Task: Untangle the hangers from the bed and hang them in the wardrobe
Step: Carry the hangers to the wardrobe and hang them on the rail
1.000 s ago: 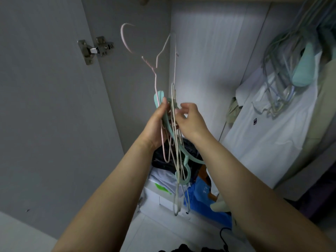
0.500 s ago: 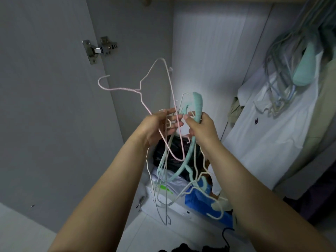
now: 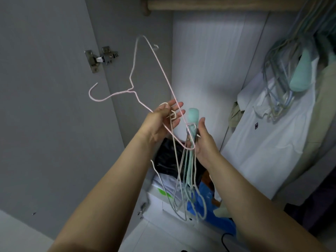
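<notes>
Pink wire hanger held up in front of the open wardrobe, tipped over so its hook points left toward the grey door; its lower corner loops down to the bundle at right. Left hand has the pink wire running across the palm, fingers spread and mostly straight, thumb close to the wire; whether the thumb actually pinches it cannot be told. A pale wire loop also sits against those fingers. Right hand grips the bunch of hangers near its top, fingers curled round the stems, a mint padded hanger end sticking up above the fist. The bunch hangs straight down from that hand, white, grey and mint wires tangled together, hooks at the bottom over the clutter below. Behind the hands: white back panel of the wardrobe, a wooden rail across the top edge. Metal hinge on the door at upper left. To the right, a white shirt hangs with a cluster of hung hangers above it, blurred, one with mint padding. On the wardrobe floor: a black bag, a white box, a blue bag.
</notes>
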Tool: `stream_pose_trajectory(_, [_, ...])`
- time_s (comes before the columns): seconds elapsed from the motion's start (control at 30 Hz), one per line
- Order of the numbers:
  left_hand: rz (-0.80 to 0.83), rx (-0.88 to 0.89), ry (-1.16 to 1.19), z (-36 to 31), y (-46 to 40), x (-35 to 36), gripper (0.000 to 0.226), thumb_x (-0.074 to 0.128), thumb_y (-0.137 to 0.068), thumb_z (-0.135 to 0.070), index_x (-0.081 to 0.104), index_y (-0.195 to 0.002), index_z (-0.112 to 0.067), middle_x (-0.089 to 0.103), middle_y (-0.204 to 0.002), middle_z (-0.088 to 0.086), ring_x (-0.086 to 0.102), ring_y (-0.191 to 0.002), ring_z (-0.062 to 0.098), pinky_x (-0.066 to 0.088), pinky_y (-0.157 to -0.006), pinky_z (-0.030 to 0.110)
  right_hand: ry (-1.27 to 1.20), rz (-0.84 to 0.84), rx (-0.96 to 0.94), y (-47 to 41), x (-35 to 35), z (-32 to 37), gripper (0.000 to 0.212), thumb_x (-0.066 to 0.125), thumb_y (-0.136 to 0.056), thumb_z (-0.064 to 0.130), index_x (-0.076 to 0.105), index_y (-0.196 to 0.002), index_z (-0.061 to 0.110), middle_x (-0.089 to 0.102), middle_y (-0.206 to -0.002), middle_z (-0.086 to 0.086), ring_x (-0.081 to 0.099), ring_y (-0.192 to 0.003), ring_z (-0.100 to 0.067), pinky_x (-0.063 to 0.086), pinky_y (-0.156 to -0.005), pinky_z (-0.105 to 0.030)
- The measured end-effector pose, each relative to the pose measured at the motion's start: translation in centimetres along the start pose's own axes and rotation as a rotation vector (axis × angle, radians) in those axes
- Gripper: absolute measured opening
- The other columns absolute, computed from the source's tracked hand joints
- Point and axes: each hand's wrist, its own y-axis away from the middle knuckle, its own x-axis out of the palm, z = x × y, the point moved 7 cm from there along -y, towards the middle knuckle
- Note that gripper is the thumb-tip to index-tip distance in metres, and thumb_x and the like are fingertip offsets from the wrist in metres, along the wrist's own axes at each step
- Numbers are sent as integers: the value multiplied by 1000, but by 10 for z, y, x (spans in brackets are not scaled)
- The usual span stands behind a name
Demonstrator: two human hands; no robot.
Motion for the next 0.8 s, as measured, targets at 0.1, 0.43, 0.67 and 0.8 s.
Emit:
stream_pose_trajectory(0.1, [-55, -90, -209, -2, -6, -6, 24, 33, -102, -14, 56, -109, -15, 72, -97, -2, 68, -77, 9, 41, -45, 16, 17, -154, -21, -3, -28, -4, 54, 54, -81, 66, 63, -85, 13, 49, -62, -1, 41, -50, -12, 36, -52, -27])
stream_pose_trajectory(0.43, [-88, -272, -1052, -2, -34, 23, 32, 33, -104, -31, 49, -84, -12, 73, -84, 6, 51, -32, 8, 23, -39, 16, 321, -430, -250, 0, -74, 60, 26, 58, -93, 33, 50, -74, 17, 44, -62, -1, 43, -54, -15, 37, -57, -30])
stream_pose_trajectory(0.67, [-4, -84, -1351, -45, -76, 109, 32, 30, -105, -30, 49, -97, -6, 61, -55, 4, 34, -38, 15, 26, -38, 16, 335, -592, -404, 15, -102, 102, 33, 51, -96, 36, 46, -68, 18, 45, -61, -1, 45, -56, -17, 36, -59, -28])
stream_pose_trajectory(0.8, [-12, 49, -1364, -64, -95, 157, 32, 35, -104, -21, 59, -101, 0, 53, -66, 11, 42, -47, 22, 31, -44, 24, 328, -601, -448, 25, -114, 117, 34, 56, -92, 41, 48, -65, 21, 45, -58, 2, 45, -53, -16, 37, -60, -32])
